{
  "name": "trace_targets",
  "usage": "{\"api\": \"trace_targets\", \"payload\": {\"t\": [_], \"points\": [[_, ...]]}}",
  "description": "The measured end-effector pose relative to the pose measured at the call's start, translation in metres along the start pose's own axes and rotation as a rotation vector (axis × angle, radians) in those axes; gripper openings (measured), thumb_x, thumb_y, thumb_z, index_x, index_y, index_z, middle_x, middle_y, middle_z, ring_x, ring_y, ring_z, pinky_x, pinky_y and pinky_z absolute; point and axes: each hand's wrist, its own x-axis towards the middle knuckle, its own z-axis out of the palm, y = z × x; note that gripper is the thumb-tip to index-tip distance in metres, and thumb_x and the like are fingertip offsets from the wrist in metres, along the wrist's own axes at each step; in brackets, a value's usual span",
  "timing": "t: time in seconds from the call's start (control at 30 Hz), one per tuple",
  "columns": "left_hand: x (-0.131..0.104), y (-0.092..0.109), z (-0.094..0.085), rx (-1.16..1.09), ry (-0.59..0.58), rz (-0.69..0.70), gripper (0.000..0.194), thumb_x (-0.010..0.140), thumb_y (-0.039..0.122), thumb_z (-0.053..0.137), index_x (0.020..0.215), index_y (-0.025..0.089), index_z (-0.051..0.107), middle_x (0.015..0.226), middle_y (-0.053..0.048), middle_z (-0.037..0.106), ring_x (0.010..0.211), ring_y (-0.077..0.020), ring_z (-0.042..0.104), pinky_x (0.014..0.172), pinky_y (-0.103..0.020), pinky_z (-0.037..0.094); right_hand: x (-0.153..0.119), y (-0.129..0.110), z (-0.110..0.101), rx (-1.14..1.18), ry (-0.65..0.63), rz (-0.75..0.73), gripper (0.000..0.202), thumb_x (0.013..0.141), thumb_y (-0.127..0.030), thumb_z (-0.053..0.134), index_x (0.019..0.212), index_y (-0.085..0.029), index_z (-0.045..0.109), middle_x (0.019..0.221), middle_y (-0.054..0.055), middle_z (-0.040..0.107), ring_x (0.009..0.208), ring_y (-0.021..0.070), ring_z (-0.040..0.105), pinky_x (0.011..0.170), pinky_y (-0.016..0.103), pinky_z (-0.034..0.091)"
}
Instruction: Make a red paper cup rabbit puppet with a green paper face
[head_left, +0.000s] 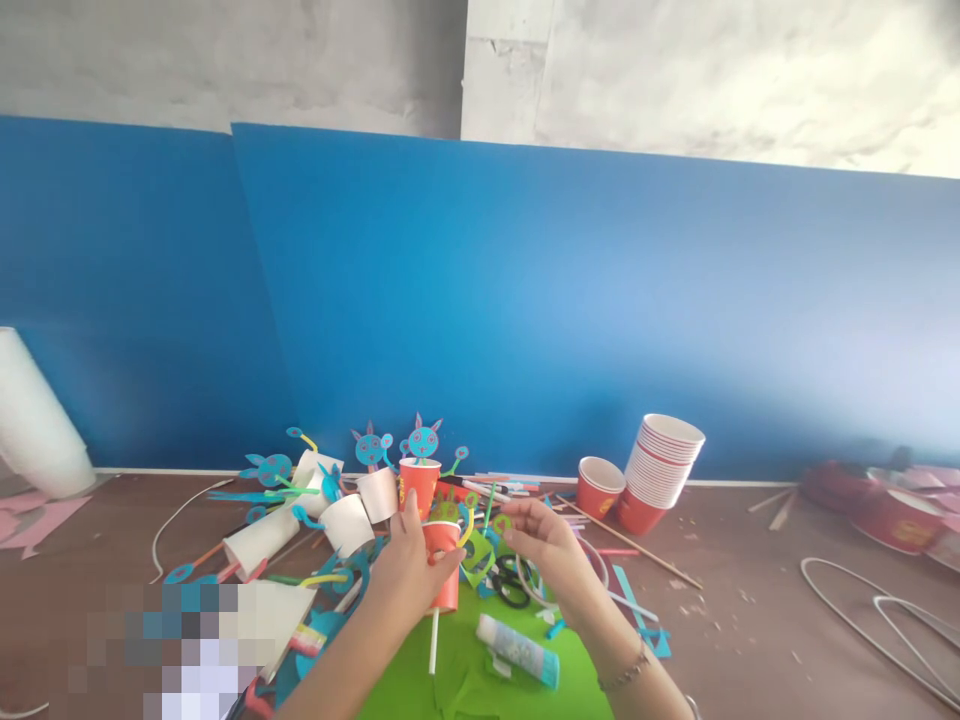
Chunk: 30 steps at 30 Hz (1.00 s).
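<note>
My left hand is closed around a red paper cup, held upright. A green paper face shows above the cup's rim, a bent yellow straw sticks out at its right side, and a white straw hangs from its bottom. To the right, my right hand pinches a small green paper disc between thumb and fingers. A green straw stands close to that disc; whether they are joined I cannot tell. Black-handled scissors and a glue stick lie below, on green paper.
Behind my left hand are several cup puppets with blue paper faces, one in a red cup. A stack of paper cups and a single cup stand at the back right. Thin sticks, paper scraps and a white cable lie on the brown table.
</note>
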Motion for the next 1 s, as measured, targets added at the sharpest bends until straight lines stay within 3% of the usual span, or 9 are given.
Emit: {"api": "trace_targets", "payload": {"t": [0.13, 0.27, 0.4, 0.47, 0.63, 0.73, 0.83, 1.0], "points": [[-0.006, 0.006, 0.002, -0.128, 0.033, 0.061, 0.076, 0.08, 0.03, 0.047, 0.143, 0.006, 0.01, 0.144, -0.029, 0.027, 0.096, -0.029, 0.065, 0.074, -0.032, 0.047, -0.002, -0.007, -0.002, -0.047, 0.067, 0.026, 0.018, 0.061, -0.031, 0.071, 0.069, -0.018, 0.06, 0.062, -0.001, 0.061, 0.061, 0.0155, 0.053, 0.06, 0.027, 0.039], [-0.014, 0.017, 0.0, -0.202, 0.051, 0.055, 0.091, 0.068, 0.021, 0.057, 0.145, 0.012, 0.008, 0.149, -0.025, 0.017, 0.116, -0.0332, 0.053, 0.086, -0.036, 0.045, -0.004, -0.014, -0.005, -0.064, 0.089, -0.015, 0.022, 0.064, -0.038, 0.071, 0.068, -0.018, 0.061, 0.062, 0.0, 0.06, 0.06, 0.0157, 0.052, 0.058, 0.028, 0.04], [-0.024, 0.028, -0.005, -0.267, -0.002, 0.112, 0.098, 0.062, 0.015, 0.059, 0.145, 0.009, 0.008, 0.144, -0.023, 0.032, 0.13, -0.0345, 0.038, 0.1, -0.038, 0.036, -0.004, -0.016, -0.008, -0.06, 0.097, -0.056, 0.027, 0.061, -0.04, 0.075, 0.069, -0.017, 0.063, 0.063, 0.0, 0.06, 0.06, 0.0145, 0.049, 0.057, 0.027, 0.038], [-0.029, 0.03, -0.007, -0.277, -0.069, 0.107, 0.1, 0.061, 0.015, 0.059, 0.146, 0.01, 0.008, 0.141, -0.021, 0.04, 0.129, -0.034, 0.039, 0.1, -0.038, 0.035, -0.002, -0.014, -0.009, -0.05, 0.113, -0.058, 0.027, 0.06, -0.039, 0.076, 0.07, -0.017, 0.064, 0.063, 0.0, 0.06, 0.059, 0.0141, 0.049, 0.057, 0.028, 0.038], [-0.033, 0.026, -0.007, -0.226, -0.169, 0.075, 0.101, 0.057, 0.014, 0.06, 0.147, 0.008, 0.015, 0.141, -0.024, 0.04, 0.128, -0.0388, 0.038, 0.099, -0.043, 0.035, 0.001, -0.009, -0.007, -0.022, 0.108, -0.038, 0.039, 0.058, -0.036, 0.076, 0.09, -0.016, 0.066, 0.057, -0.003, 0.058, 0.055, 0.0131, 0.048, 0.053, 0.026, 0.036], [-0.033, 0.022, -0.006, -0.221, -0.177, 0.116, 0.096, 0.058, 0.016, 0.058, 0.145, 0.006, 0.021, 0.133, -0.023, 0.049, 0.125, -0.0376, 0.042, 0.098, -0.043, 0.036, 0.002, -0.008, -0.006, -0.032, 0.105, -0.005, 0.032, 0.055, -0.035, 0.077, 0.077, -0.015, 0.067, 0.06, 0.0, 0.062, 0.058, 0.0149, 0.052, 0.056, 0.028, 0.039], [-0.034, 0.021, -0.01, -0.247, -0.18, 0.15, 0.095, 0.059, 0.02, 0.061, 0.145, 0.011, 0.023, 0.136, -0.02, 0.047, 0.127, -0.0348, 0.04, 0.101, -0.041, 0.035, 0.001, -0.009, -0.006, -0.051, 0.088, 0.025, 0.025, 0.056, -0.035, 0.076, 0.067, -0.016, 0.064, 0.056, 0.0, 0.06, 0.056, 0.015, 0.052, 0.056, 0.028, 0.04], [-0.036, 0.024, -0.014, -0.352, -0.211, 0.216, 0.101, 0.059, 0.024, 0.064, 0.147, 0.016, 0.016, 0.146, -0.016, 0.037, 0.131, -0.0324, 0.037, 0.103, -0.039, 0.035, -0.003, -0.011, -0.004, -0.098, 0.003, 0.067, 0.022, 0.061, -0.037, 0.072, 0.066, -0.017, 0.064, 0.06, -0.001, 0.059, 0.058, 0.0137, 0.049, 0.056, 0.026, 0.037]]}}
